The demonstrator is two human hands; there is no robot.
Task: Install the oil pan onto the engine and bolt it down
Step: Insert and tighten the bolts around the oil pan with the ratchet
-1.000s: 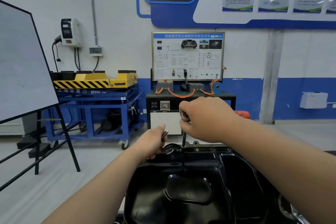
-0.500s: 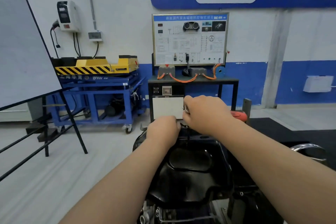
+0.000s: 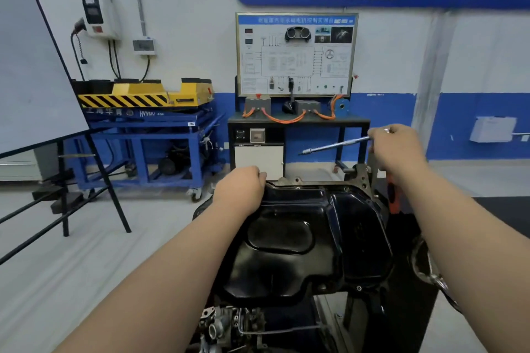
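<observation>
One wrench point(image 3: 335, 147) is grasped by the right hand point(image 3: 397, 149); left hand point(image 3: 239, 190), grip unclear, touches the oil pan point(image 3: 315, 209).

The left hand point(image 3: 239, 191) hides part of the oil pan point(image 3: 304, 241) rim.

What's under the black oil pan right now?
Below the oil pan's near edge, engine fittings and a thin pipe show. Whatever lies directly beneath, including the sealing surface, is covered by the pan.
</observation>
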